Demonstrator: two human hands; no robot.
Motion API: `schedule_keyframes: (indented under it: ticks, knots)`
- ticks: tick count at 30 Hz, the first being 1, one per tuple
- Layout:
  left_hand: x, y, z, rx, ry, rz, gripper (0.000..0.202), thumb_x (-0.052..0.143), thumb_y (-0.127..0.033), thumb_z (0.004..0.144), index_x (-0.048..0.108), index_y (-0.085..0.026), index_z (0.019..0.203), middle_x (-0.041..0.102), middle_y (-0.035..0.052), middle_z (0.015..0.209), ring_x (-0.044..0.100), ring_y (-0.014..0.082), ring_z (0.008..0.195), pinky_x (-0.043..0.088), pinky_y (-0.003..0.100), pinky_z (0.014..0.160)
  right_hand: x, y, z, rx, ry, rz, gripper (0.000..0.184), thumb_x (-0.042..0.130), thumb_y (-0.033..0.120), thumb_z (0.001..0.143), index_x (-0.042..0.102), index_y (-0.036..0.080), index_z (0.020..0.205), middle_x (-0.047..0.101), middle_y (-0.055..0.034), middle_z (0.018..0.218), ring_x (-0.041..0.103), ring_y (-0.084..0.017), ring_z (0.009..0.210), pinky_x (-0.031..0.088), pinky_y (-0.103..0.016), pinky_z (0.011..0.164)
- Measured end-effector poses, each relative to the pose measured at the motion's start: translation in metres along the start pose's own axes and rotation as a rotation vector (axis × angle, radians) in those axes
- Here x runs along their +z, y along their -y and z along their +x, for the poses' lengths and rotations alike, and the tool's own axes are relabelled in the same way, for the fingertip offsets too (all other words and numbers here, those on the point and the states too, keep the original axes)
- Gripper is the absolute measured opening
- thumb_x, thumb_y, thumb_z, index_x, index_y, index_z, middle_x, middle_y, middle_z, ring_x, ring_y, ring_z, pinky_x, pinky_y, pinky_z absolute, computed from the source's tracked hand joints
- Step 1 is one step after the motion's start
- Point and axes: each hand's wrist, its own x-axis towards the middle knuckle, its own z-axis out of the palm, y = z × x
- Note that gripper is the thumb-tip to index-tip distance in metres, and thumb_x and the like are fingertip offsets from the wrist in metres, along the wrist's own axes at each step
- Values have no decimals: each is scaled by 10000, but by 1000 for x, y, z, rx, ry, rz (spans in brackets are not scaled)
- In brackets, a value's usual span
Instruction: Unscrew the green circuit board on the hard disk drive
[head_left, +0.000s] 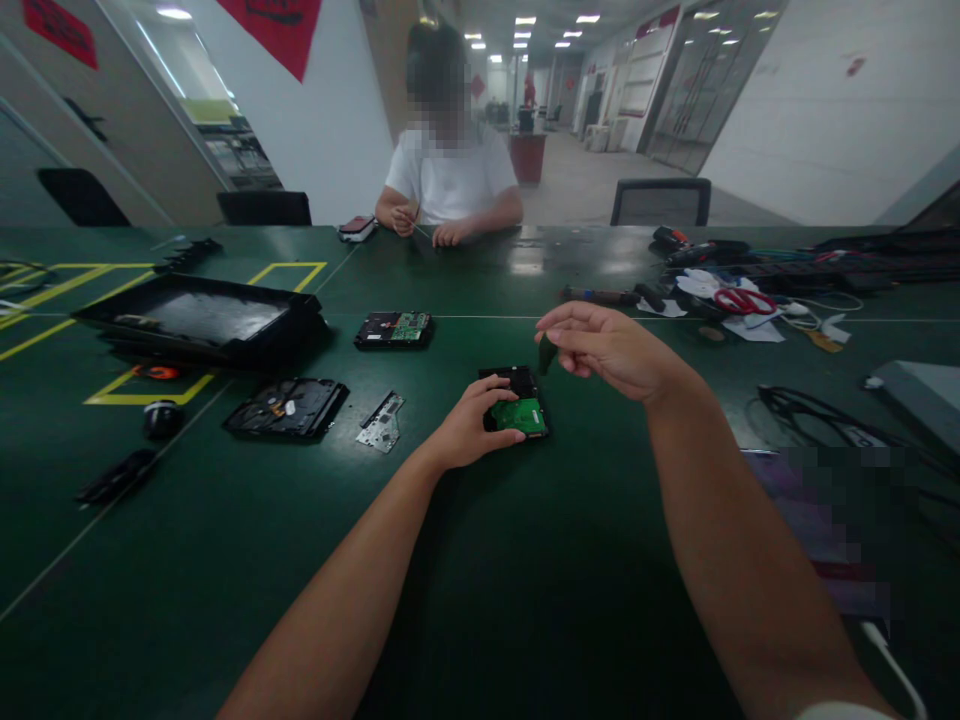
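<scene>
On the green table, a hard drive [529, 417] lies with its green circuit board facing up. My left hand [478, 420] is over its left side, thumb at the near edge and fingers across the casing, holding it. My right hand [600, 350] is raised just above and right of the drive. Its thumb and fingers pinch a small dark, strip-like piece [547, 354], which hangs down near the drive's far right corner. What kind of piece it is cannot be made out. Left of my left hand lies a loose circuit board [382, 423].
Another hard drive [394, 329] lies farther back. At left are an opened black casing [286, 408] and a large black tray [202, 315]. Cables and tools [739, 295] clutter the right. A person in a white shirt [454, 185] sits opposite, holding a thin stick-like item.
</scene>
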Motion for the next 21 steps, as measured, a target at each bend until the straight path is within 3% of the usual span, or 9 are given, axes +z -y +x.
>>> schedule_keyframes:
  ticks: [3,10,15,21]
  knots:
    - [0,0,0,2,-2,0,588,882,-429,841,675,-274,1370,549,131,1571,404,339,1570,337,571,1305,-1,-2,2,-14,-24,-50,262,793,244,853,744,213,1109,667,11,821,529,-96,605,358,-208,472]
    - [-1,-3,1,-17,4,5,590,880,-431,844,678,-272,1374,543,128,1575,396,343,1575,327,568,1314,-1,-8,7,-25,-146,-117,144,832,233,824,722,175,898,649,3,756,514,-90,598,390,-206,503]
    - [0,0,0,-8,1,6,591,881,-430,843,674,-269,1372,540,130,1575,394,345,1575,331,564,1312,1,-4,4,21,-71,-111,153,829,233,817,728,188,923,664,3,750,485,-83,553,322,-202,447]
    - [0,1,0,7,-8,7,564,876,-415,851,678,-257,1355,537,139,1574,409,342,1565,342,561,1306,4,1,0,29,22,-123,126,714,292,943,769,183,975,778,-67,1036,551,-79,576,378,-210,454]
